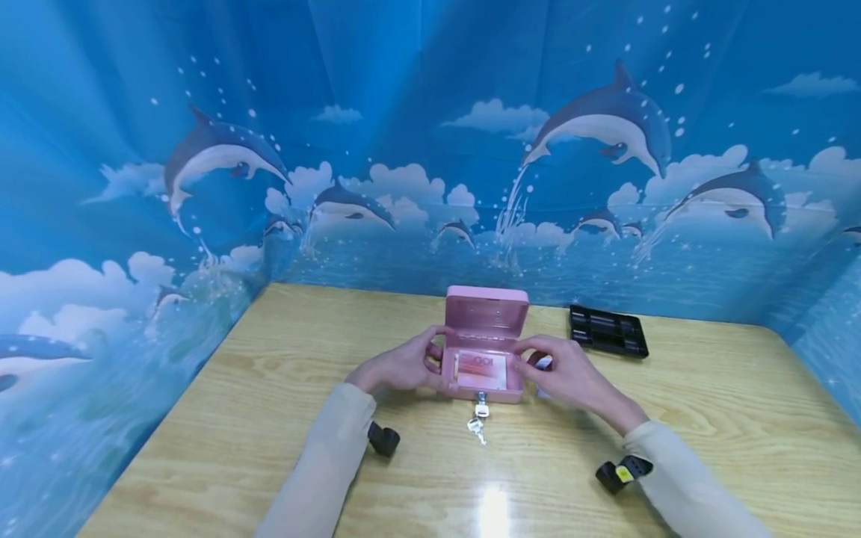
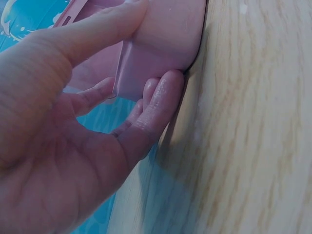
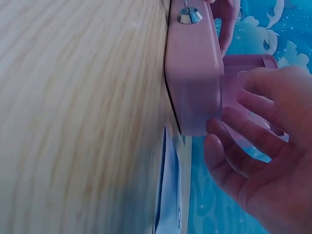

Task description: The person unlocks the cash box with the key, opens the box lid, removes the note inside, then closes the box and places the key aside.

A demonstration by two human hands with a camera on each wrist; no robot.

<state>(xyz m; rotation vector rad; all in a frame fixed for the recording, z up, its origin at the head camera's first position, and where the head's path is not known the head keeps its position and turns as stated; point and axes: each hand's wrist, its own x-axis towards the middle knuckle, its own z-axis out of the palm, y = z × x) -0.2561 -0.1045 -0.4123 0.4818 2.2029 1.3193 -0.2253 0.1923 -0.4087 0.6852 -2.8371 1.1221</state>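
Observation:
A pink cash box (image 1: 516,392) stands on the table with its lid (image 1: 487,310) raised. Inside lies a reddish banknote (image 1: 483,371) printed with 100. Keys (image 1: 477,426) hang from the lock (image 3: 189,15) on the front. My left hand (image 1: 406,364) holds the left end, thumb (image 2: 117,24) over the front part and fingers against the side. At the right end is my right hand (image 1: 565,371), its fingers (image 3: 239,151) loosely bent by the side and rim, with nothing seen between them. Beside the box, partly behind this hand, lies a folded bluish-white paper (image 3: 168,190).
A black compartment tray (image 1: 608,331) lies at the back right of the wooden table (image 1: 269,418). Behind the table hangs a blue dolphin-print curtain (image 1: 403,112). Each wrist wears a black strapped device, one near the left sleeve (image 1: 316,456).

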